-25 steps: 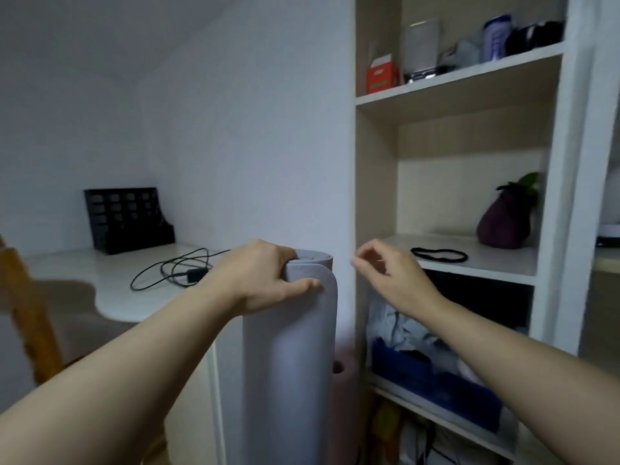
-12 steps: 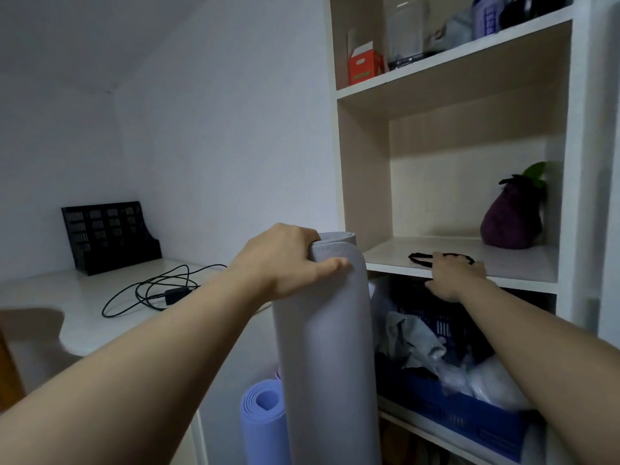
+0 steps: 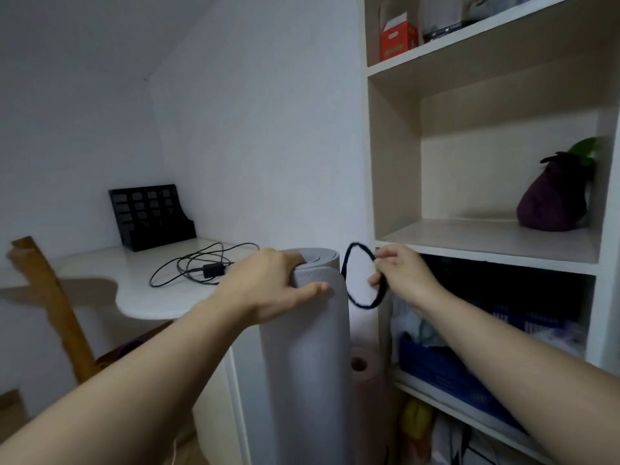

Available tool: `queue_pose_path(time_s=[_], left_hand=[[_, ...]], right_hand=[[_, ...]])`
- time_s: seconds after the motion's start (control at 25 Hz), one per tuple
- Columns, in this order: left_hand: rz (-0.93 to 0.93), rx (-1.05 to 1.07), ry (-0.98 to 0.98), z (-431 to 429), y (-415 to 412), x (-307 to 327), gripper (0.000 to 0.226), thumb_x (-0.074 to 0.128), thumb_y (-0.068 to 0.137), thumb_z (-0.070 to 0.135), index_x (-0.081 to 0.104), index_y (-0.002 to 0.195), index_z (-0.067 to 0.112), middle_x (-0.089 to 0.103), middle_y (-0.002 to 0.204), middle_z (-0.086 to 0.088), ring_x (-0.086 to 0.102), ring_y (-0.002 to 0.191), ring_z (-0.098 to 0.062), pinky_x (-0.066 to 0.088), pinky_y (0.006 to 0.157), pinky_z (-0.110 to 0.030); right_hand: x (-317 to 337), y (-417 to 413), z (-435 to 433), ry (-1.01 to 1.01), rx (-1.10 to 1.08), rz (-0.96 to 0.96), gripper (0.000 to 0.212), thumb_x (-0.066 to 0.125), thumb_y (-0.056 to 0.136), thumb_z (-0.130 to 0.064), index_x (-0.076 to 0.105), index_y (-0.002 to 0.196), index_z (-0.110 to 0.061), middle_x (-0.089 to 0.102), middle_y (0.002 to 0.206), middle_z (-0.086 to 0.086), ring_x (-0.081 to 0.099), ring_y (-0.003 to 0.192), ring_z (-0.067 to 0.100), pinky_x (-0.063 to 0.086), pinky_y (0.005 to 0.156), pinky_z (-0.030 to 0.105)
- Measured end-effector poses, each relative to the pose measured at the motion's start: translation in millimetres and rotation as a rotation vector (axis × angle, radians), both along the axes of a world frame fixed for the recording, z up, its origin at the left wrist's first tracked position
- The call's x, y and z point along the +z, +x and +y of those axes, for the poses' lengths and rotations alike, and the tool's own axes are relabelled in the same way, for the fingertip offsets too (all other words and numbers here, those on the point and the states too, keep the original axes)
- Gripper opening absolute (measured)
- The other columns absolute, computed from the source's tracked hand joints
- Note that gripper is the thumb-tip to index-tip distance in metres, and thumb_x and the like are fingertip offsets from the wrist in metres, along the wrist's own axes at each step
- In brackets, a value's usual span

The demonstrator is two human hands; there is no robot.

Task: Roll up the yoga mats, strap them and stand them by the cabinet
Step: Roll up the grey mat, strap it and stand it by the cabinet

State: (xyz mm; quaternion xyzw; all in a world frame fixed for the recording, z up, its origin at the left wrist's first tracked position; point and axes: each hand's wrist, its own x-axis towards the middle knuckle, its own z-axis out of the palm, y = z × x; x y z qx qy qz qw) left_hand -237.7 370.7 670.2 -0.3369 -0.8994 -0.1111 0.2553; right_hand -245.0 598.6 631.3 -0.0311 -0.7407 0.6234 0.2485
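**Fig.: Strap loop held beside upright grey mat**

L fingers point(image 3: 295, 260) hook over the top rim of the rolled grey mat point(image 3: 308, 364), thumb laid across its front; the left hand point(image 3: 268, 286) grips the roll, which stands upright just beside the cabinet point(image 3: 392, 162). R fingers point(image 3: 385, 255) pinch a black strap loop point(image 3: 359, 280); the right hand point(image 3: 402, 276) holds it in the air, near the mat's top edge, btw. mat and shelf front. Lower down, a pink rolled mat point(image 3: 364, 380) stands btw. grey mat and cabinet. Bkgd: desk point(image 3: 100, 273) w/ black cable point(image 3: 198, 266) and file rack point(image 3: 151, 216); aubergine plush point(image 3: 553, 203) on the shelf.
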Motion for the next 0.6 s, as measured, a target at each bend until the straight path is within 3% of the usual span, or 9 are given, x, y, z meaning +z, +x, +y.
queue_pose_path(time_s=[0.12,0.28,0.44,0.6], left_hand=[[0.026,0.083,-0.019,-39,26,-30,0.048,0.045,0.079,0.073,0.054,0.081,0.026,0.055,0.077,0.01,0.056,0.08,-0.016,0.044,0.063,-0.03],[-0.004,0.21,-0.041,-98,83,-87,0.049,0.04,0.083,0.072,0.056,0.093,0.026,0.057,0.089,0.009,0.052,0.096,-0.013,0.047,0.072,-0.032],[-0.022,0.35,-0.056,-165,145,-151,0.063,0.026,0.075,0.074,0.057,0.096,0.024,0.062,0.097,0.007,0.053,0.102,-0.015,0.041,0.072,-0.03],[-0.07,0.504,-0.067,-223,208,-207,0.059,0.032,0.078,0.068,0.059,0.105,0.024,0.063,0.102,0.007,0.053,0.104,-0.016,0.043,0.084,-0.032]], right_hand=[[-16,45,-79,-0.467,0.31,-0.076,0.02,0.041,0.095,0.007,0.048,0.086,-0.008,0.046,0.065,0.011,0.047,0.046,0.015,0.049,0.049,0.027],[-54,100,-158,-0.663,0.49,-0.235,0.019,0.048,0.096,0.002,0.048,0.081,-0.01,0.051,0.065,0.008,0.051,0.052,0.014,0.052,0.051,0.023],[-102,145,-220,-0.5,0.639,-0.338,0.019,0.057,0.092,-0.003,0.052,0.077,-0.014,0.054,0.063,0.0,0.052,0.054,0.01,0.047,0.056,0.021],[-151,182,-279,-0.18,0.755,-0.314,0.016,0.066,0.087,-0.011,0.058,0.075,-0.018,0.062,0.058,-0.009,0.056,0.058,0.005,0.043,0.058,0.02]])
